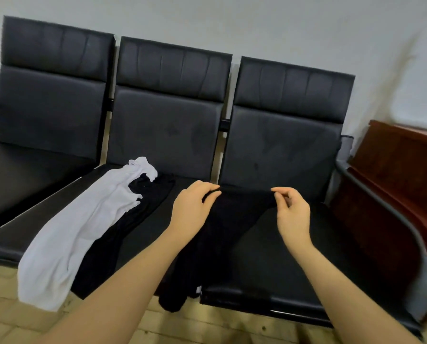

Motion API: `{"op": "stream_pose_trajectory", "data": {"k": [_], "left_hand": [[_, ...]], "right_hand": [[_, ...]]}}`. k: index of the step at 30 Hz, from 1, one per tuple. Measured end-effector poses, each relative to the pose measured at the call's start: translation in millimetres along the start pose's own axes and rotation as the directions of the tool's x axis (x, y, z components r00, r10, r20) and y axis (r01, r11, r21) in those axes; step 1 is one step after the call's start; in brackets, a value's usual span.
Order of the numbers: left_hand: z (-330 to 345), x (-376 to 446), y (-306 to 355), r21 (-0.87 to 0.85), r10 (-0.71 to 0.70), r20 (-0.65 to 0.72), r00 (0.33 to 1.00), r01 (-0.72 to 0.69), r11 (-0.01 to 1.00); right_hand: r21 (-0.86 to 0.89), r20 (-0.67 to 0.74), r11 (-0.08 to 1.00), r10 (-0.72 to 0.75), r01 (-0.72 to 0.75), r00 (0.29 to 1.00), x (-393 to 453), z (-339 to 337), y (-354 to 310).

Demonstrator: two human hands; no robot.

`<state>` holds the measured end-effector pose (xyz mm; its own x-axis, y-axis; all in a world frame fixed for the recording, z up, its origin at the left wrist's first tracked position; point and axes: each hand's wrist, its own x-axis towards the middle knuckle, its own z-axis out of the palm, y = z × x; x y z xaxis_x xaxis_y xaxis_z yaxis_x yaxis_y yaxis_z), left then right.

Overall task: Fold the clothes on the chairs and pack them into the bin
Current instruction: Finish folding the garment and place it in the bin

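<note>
A black sheer garment (234, 219) lies stretched over the right chair seat (306, 264), its lower end hanging off the front edge. My left hand (192, 209) pinches its top edge on the left. My right hand (291, 212) pinches the same edge on the right. On the middle chair seat (14, 234) lies a long white garment (83, 224), drooping over the front. A second black garment (125, 229) lies beside it, partly under it. No bin is in view.
Three black padded chairs stand joined in a row against a pale wall; the left seat (21, 175) holds nothing. A dark red wooden cabinet (400, 184) stands close at the right, past a grey armrest (381, 207). Pale wooden floor (4, 314) runs below.
</note>
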<state>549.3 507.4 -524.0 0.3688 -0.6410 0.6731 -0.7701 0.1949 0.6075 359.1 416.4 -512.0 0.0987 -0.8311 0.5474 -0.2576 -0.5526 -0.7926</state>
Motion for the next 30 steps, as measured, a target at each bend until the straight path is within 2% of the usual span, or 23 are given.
{"op": "stream_pose_trajectory", "data": {"k": [6, 14, 17, 20, 26, 28, 30], "left_hand": [[11, 17, 64, -0.065, 0.102, -0.029, 0.994, -0.103, 0.993], [44, 28, 121, -0.003, 0.155, -0.075, 0.985, -0.156, 0.988], [63, 20, 116, 0.083, 0.136, -0.003, 0.991, -0.135, 0.987], [83, 3, 96, 0.206, 0.075, 0.135, 0.988, -0.102, 0.973], [116, -35, 40, 0.307, -0.054, 0.301, 0.952, -0.043, 0.951], [125, -45, 25, 0.335, -0.102, 0.334, 0.937, -0.017, 0.942], [132, -49, 12, 0.363, -0.14, 0.361, 0.922, -0.001, 0.932]], "right_hand": [[0.05, -0.134, 0.998, -0.036, 0.043, 0.99, 17, -65, -28], [0.032, -0.222, 0.997, -0.067, 0.076, 0.973, 40, -123, -24], [-0.008, -0.184, 1.0, -0.019, 0.018, 0.983, 41, -126, 0], [-0.067, -0.11, 0.995, 0.064, -0.072, 0.992, 31, -117, 37], [-0.275, -0.051, 0.922, 0.271, -0.274, 0.961, 2, -91, 107], [-0.378, -0.003, 0.879, 0.314, -0.292, 0.95, -7, -83, 118], [-0.458, 0.033, 0.857, 0.282, -0.237, 0.959, -16, -77, 125]]}}
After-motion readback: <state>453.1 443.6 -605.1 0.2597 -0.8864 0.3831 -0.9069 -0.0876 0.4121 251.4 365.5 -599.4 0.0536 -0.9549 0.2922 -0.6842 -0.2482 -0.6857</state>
